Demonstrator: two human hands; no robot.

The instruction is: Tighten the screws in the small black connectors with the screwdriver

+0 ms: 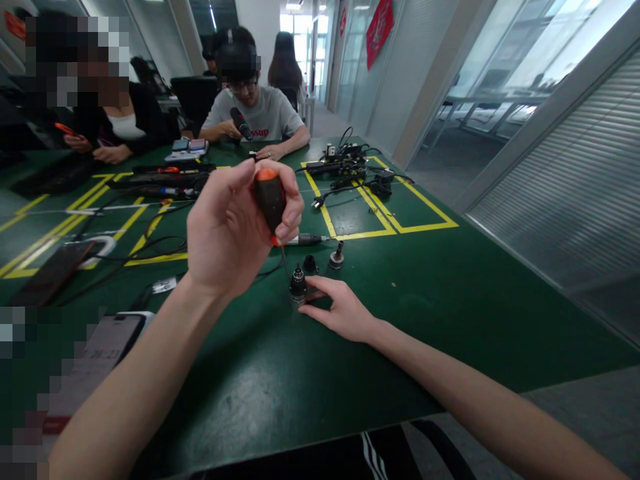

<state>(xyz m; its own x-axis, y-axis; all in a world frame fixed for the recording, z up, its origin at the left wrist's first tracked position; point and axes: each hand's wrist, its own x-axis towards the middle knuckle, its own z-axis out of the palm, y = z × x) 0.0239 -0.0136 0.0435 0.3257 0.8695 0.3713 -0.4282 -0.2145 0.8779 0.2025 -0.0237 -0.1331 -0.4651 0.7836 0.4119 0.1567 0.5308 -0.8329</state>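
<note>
The left hand is gripping a screwdriver pointing toward five o'clock; the right hand is pinching a black cylindrical part from four o'clock, seemingly steadying it.

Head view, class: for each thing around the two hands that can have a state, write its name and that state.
Left hand: closed around the screwdriver
Screwdriver: held, shaft pointing down, tip contact unclear
Right hand: gripping the black cylindrical part
Black cylindrical part: upright
Stemmed metal part: standing, stem up
Cables: heaped, tangled
Phone: lying screen up
</note>
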